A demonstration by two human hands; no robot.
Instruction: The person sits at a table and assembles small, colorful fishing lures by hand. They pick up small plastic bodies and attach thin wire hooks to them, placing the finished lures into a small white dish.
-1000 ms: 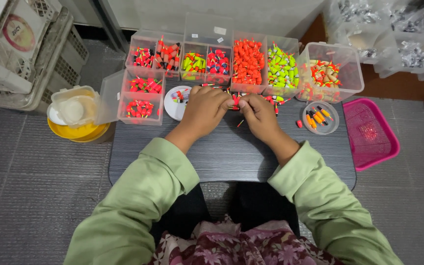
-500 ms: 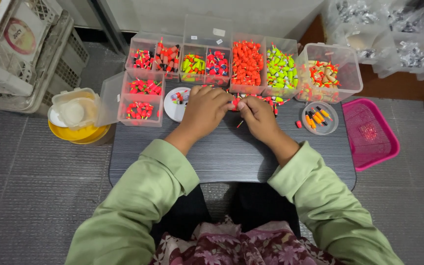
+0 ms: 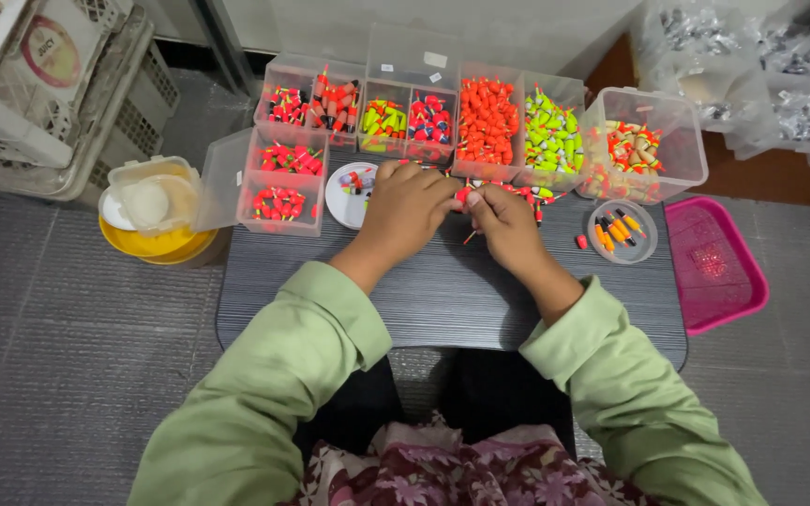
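Observation:
My left hand and my right hand meet over the dark grey table, fingertips pinched together on a small red fishing float with a thin stick below it. Loose floats lie just beyond my right hand. Behind them stands a row of clear boxes: red floats, yellow-green floats, and mixed ones. Green sleeves cover both arms.
A white lid with a few floats lies left of my left hand. A clear round lid holds orange floats on the right. A pink tray sits off the right edge, a yellow bowl with a clear tub at left, white crates at far left.
Both hands stay pinched together at the same spot; only small finger movements show.

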